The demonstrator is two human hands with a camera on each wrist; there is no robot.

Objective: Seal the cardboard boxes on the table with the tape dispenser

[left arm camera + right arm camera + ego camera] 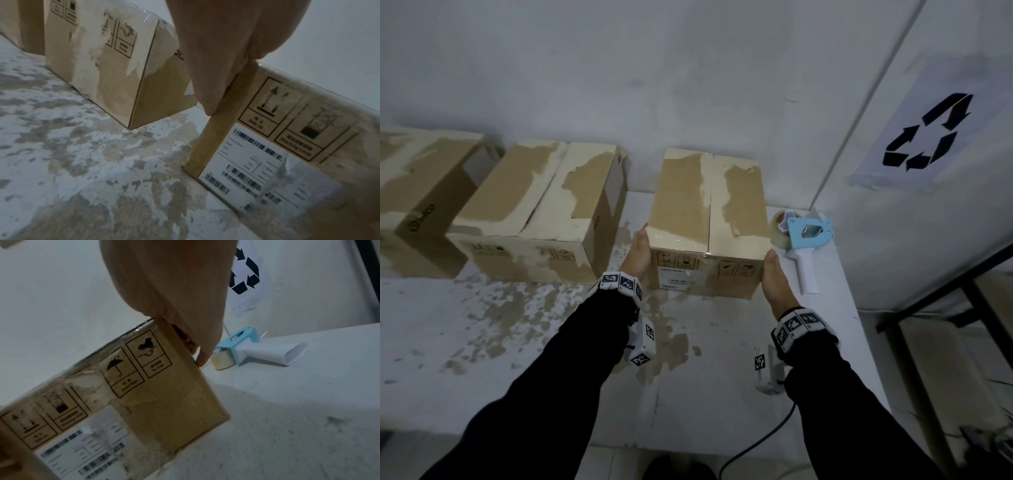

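Observation:
A closed cardboard box (709, 222) stands at the right of the white table (517, 342), its two top flaps meeting in a centre seam. My left hand (638, 253) lies flat against its left side and my right hand (774, 277) flat against its right side, fingers straight. The left wrist view has the left hand (216, 65) on the box (287, 146) by its corner edge. Seen from the right wrist, the right hand (174, 296) presses the box (154, 394). A blue and white tape dispenser (803, 240) (257, 350) lies on the table just right of the box, untouched.
A second box (544, 212) (123, 73) with torn, peeled flaps stands to the left, and a third box (421, 192) stands at the far left. The wall runs close behind them, bearing a recycling sign (928, 133). The table's right edge lies just past the dispenser. A cable (756, 442) hangs below.

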